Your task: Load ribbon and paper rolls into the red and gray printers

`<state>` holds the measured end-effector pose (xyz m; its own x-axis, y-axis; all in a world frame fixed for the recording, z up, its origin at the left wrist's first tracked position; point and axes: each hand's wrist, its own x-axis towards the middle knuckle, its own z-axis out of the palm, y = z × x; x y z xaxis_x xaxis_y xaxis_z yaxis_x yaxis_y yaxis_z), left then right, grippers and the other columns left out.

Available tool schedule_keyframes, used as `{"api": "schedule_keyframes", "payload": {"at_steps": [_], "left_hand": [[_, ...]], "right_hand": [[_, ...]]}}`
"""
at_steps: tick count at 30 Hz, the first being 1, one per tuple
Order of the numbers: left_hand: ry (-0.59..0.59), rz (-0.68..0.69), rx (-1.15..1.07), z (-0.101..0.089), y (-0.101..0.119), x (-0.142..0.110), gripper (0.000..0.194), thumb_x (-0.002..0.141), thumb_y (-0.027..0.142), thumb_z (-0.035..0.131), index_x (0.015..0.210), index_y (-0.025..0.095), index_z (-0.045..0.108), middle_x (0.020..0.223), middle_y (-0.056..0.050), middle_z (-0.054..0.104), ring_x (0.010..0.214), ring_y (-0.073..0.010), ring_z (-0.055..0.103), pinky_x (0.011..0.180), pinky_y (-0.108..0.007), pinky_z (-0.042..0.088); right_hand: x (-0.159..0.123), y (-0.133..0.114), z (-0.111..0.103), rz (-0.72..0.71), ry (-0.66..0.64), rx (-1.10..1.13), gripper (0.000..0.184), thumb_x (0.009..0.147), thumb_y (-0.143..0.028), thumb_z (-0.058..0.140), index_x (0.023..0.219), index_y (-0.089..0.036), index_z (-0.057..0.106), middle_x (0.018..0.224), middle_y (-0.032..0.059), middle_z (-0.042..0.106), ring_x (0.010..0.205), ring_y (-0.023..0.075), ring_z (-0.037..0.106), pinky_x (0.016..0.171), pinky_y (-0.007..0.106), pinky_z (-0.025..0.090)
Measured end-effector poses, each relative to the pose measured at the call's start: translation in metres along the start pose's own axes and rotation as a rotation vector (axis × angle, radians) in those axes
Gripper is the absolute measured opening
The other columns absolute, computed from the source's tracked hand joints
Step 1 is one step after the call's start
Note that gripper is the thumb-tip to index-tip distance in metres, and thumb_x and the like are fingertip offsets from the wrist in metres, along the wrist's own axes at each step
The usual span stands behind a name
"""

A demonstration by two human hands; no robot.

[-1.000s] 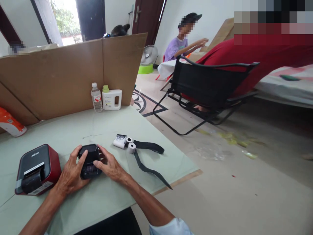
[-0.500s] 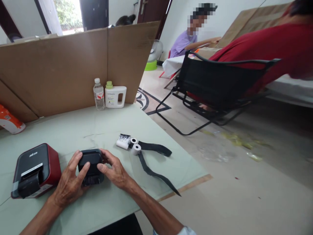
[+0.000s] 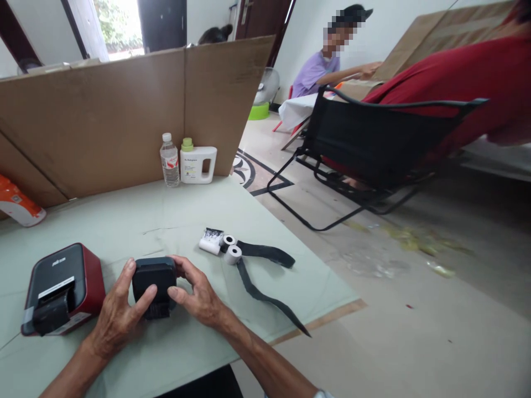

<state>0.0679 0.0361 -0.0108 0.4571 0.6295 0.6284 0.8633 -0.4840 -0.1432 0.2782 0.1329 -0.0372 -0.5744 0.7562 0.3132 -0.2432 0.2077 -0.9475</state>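
Between my two hands is a small black box-like device (image 3: 155, 276) with rounded corners, near the table's front. My left hand (image 3: 120, 309) grips its left side, thumb on the face turned toward me. On the opposite side my right hand (image 3: 199, 293) holds it with thumb and fingers. The undersides of the fingers are hidden. Left of my hands stands a red and black label printer (image 3: 62, 290). To the right lie two small white paper rolls (image 3: 233, 254) with black strips (image 3: 269, 298) trailing from them, beside a white roll with a printed black end (image 3: 211, 241).
A cardboard screen (image 3: 124, 121) backs the green-covered table (image 3: 166, 213). Before it stand a water bottle (image 3: 170, 161) and a white jug (image 3: 198, 165); an orange-white bottle (image 3: 20, 202) lies left. Beyond the right edge are a black folding chair (image 3: 373, 132) with a seated person in red and another in purple.
The black device has tilted between my hands, so more of its near face shows. The whole view has shifted slightly; the things on the table stay in place.
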Motion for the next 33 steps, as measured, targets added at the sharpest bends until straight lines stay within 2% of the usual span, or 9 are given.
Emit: {"api": "schedule_keyframes", "payload": {"at_steps": [5, 8, 16, 22, 28, 33], "left_hand": [[0.003, -0.02, 0.01, -0.002, 0.002, -0.006, 0.098, 0.079, -0.005, 0.074, 0.159, 0.037, 0.035, 0.175, -0.016, 0.012, 0.152, -0.0436, 0.036, 0.108, -0.059, 0.055], [0.006, -0.019, 0.012, -0.001, 0.002, -0.009, 0.098, 0.08, -0.005, 0.074, 0.159, 0.038, 0.035, 0.175, -0.016, 0.012, 0.152, -0.0438, 0.035, 0.108, -0.06, 0.055], [0.011, 0.003, -0.028, -0.002, 0.002, -0.009, 0.098, 0.08, -0.009, 0.07, 0.159, 0.036, 0.035, 0.174, -0.017, 0.013, 0.155, -0.0458, 0.029, 0.108, -0.067, 0.051], [0.004, -0.021, -0.007, -0.008, 0.007, -0.008, 0.093, 0.084, -0.002, 0.072, 0.158, 0.041, 0.036, 0.175, -0.015, 0.01, 0.156, -0.0436, 0.029, 0.108, -0.062, 0.054], [-0.014, -0.029, 0.01, -0.012, 0.012, -0.007, 0.094, 0.085, -0.005, 0.066, 0.16, 0.041, 0.034, 0.175, -0.015, 0.008, 0.156, -0.0424, 0.028, 0.108, -0.06, 0.054], [-0.085, -0.073, -0.068, -0.014, 0.01, -0.002, 0.103, 0.078, -0.005, 0.066, 0.164, 0.033, 0.025, 0.176, -0.017, 0.004, 0.157, -0.0429, 0.026, 0.109, -0.061, 0.053]], "right_hand": [[0.001, -0.004, 0.003, -0.029, -0.013, 0.033, 0.069, 0.088, -0.071, 0.066, 0.134, -0.021, 0.055, 0.12, 0.0104, 0.066, 0.108, 0.0262, 0.065, 0.097, 0.04, 0.054], [0.0, -0.004, 0.003, -0.039, -0.006, 0.015, 0.072, 0.087, -0.074, 0.065, 0.134, -0.021, 0.055, 0.119, 0.0107, 0.067, 0.108, 0.0264, 0.066, 0.097, 0.041, 0.054], [0.0, -0.003, 0.002, -0.056, -0.029, 0.053, 0.072, 0.087, -0.074, 0.067, 0.135, -0.021, 0.056, 0.122, 0.0109, 0.065, 0.111, 0.0276, 0.065, 0.1, 0.042, 0.053], [-0.001, -0.005, 0.001, -0.024, -0.059, 0.104, 0.072, 0.087, -0.073, 0.067, 0.136, -0.022, 0.056, 0.126, 0.0112, 0.065, 0.113, 0.0273, 0.065, 0.103, 0.041, 0.052], [-0.001, -0.006, 0.0, 0.025, -0.11, 0.208, 0.072, 0.087, -0.07, 0.071, 0.138, -0.022, 0.055, 0.129, 0.0125, 0.066, 0.121, 0.0291, 0.065, 0.106, 0.042, 0.051], [0.001, -0.001, 0.002, 0.046, -0.087, 0.23, 0.067, 0.089, -0.067, 0.071, 0.136, -0.021, 0.058, 0.125, 0.012, 0.068, 0.115, 0.0275, 0.067, 0.103, 0.04, 0.052]]}}
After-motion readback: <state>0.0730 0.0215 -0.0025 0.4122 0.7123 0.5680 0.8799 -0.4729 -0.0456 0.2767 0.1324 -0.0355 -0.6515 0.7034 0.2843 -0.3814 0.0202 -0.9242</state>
